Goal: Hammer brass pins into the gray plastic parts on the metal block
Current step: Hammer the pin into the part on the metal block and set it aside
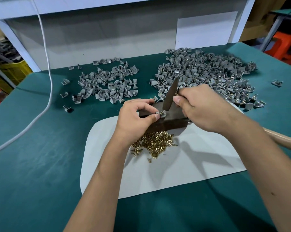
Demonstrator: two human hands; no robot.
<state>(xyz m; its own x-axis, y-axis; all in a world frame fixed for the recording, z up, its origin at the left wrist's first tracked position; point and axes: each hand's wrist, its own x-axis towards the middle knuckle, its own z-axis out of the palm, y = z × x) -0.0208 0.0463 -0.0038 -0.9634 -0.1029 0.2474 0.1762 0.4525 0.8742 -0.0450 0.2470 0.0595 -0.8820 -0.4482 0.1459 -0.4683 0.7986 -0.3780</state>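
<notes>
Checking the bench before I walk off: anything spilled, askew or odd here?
Nothing alarming. A few gray parts lie stray, apart from the two heaps, and the brass pins sit loose on the white sheet against the metal block.

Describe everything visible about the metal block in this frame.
The metal block is a dark, brownish-grey rectangular bar with a flat top and dull sides, lying on the white mat just behind the brass pins. One gray part with a pin sits on its top. The left hand covers its left end and pinches that part; the hammer head stands over it.
</notes>
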